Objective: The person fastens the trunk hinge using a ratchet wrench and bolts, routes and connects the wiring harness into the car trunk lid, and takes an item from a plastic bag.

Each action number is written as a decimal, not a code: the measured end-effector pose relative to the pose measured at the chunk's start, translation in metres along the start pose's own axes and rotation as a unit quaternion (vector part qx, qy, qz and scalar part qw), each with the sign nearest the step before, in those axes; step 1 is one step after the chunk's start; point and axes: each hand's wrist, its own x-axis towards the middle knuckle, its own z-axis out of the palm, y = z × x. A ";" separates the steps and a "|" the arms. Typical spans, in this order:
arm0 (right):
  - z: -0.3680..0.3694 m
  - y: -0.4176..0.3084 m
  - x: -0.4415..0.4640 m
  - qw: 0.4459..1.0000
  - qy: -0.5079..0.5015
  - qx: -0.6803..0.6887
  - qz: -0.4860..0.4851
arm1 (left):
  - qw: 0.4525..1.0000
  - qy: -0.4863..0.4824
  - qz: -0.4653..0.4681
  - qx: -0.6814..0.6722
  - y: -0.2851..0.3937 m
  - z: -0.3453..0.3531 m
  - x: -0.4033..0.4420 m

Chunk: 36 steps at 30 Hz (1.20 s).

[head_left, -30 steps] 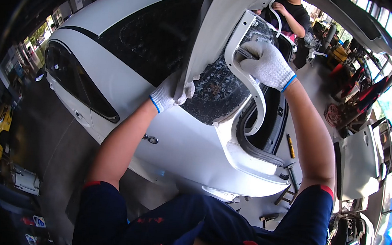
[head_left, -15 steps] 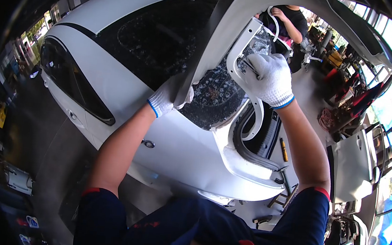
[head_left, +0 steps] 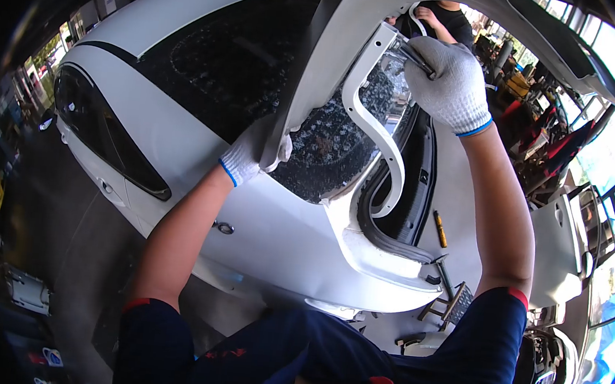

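Head camera view: the right arm stretches well forward with a slight bend at the elbow, its bare forearm running up toward eleven o'clock and the wrist ending in a blue-edged cuff. Shorter in reach, the left arm angles up toward one o'clock.

A white curved metal hinge arm [head_left: 372, 121], drilled with small holes, lies between the hands. Its S-shaped length is at eight o'clock from the right hand [head_left: 445, 83], with its upper end at ten o'clock; from the left hand [head_left: 256, 151] it lies toward two o'clock. A pale grey curved panel [head_left: 317, 83], raised above the car, spreads from the left hand toward one o'clock.

Both hands wear white knitted gloves. The right is closed around a slim silver metal tool [head_left: 416, 59], which points toward ten o'clock, its far end near the hinge arm's upper end; whether they touch cannot be told. The left has its fingers curled about the panel's lower edge.

Below the panel lies dark speckled rear glass [head_left: 334, 139] on a white car body [head_left: 282, 226]. Toward six o'clock from the right hand, a yellow-handled tool [head_left: 439, 229] shows beyond the car's edge.
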 end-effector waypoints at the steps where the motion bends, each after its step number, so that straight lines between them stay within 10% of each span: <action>1: 0.001 0.000 0.002 1.000 0.005 -0.006 -0.020 | 1.000 0.000 0.011 0.004 -0.001 -0.001 0.000; 11: -0.005 -0.007 0.012 0.958 0.016 -0.243 -0.151 | 0.998 -0.022 0.050 0.042 -0.010 -0.007 0.004; 14: 0.014 0.007 0.005 0.986 -0.078 0.130 0.064 | 0.997 -0.021 0.048 0.048 -0.010 -0.006 0.003; 16: 0.014 0.015 0.001 0.831 -0.175 0.472 0.237 | 0.999 -0.016 0.032 0.034 -0.010 -0.007 0.002; 18: 0.016 0.014 0.004 0.927 -0.158 0.322 0.109 | 1.000 -0.016 0.016 0.011 -0.008 -0.008 0.005; 19: 0.012 0.007 0.007 0.917 -0.169 0.294 0.209 | 1.000 -0.020 0.019 0.008 -0.006 -0.009 0.008; 20: 0.008 0.001 0.008 0.991 -0.099 0.062 0.063 | 1.000 -0.022 0.017 0.003 -0.008 -0.010 0.007; 22: 0.001 -0.003 0.011 0.964 0.021 -0.220 -0.146 | 0.998 -0.044 0.043 0.005 -0.021 -0.017 0.010; 24: 0.010 -0.002 0.008 0.987 -0.082 0.107 0.083 | 0.997 -0.053 0.050 0.001 -0.025 -0.022 0.015; 25: 0.013 -0.002 0.006 0.905 -0.132 0.336 0.224 | 0.999 -0.039 0.027 -0.022 -0.022 -0.020 0.014; 29: 0.011 -0.002 0.006 0.953 -0.116 0.237 0.148 | 0.998 -0.050 0.021 -0.040 -0.018 -0.019 0.012; 31: 0.006 0.003 0.010 0.985 0.016 -0.126 -0.118 | 0.999 -0.040 0.015 -0.025 -0.018 -0.020 0.012; 33: 0.023 0.002 0.003 0.968 -0.036 0.238 0.067 | 0.999 -0.036 0.003 -0.033 -0.015 -0.017 0.011; 34: 0.012 0.001 0.003 0.824 -0.166 0.461 0.284 | 0.999 -0.036 0.006 -0.039 -0.014 -0.017 0.012; 36: 0.019 0.007 -0.002 0.814 -0.155 0.486 0.277 | 0.998 -0.037 0.004 -0.053 -0.016 -0.016 0.010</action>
